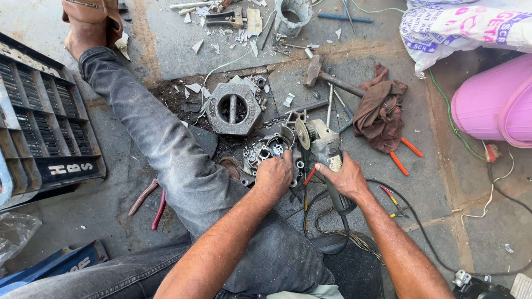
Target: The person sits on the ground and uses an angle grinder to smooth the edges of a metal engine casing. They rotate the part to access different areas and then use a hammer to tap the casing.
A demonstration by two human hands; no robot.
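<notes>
My right hand (346, 178) grips the grey body of an angle grinder (326, 148), its disc (302, 133) pointing away from me and standing next to a broken metal housing (265, 153). My left hand (274, 176) presses down on that housing, holding it against the floor beside my outstretched left leg (166, 144). The grinder's black cable (421, 232) runs off to the right across the concrete.
A hexagonal metal casting (233, 108) lies beyond the housing. A hammer (327, 77), brown rag (381, 111), orange-handled pliers (403, 155) and scattered debris lie nearby. A black crate (39, 116) stands left; a pink tub (496, 102) and printed sack (465, 27) right. Red pliers (149, 202) lie by my leg.
</notes>
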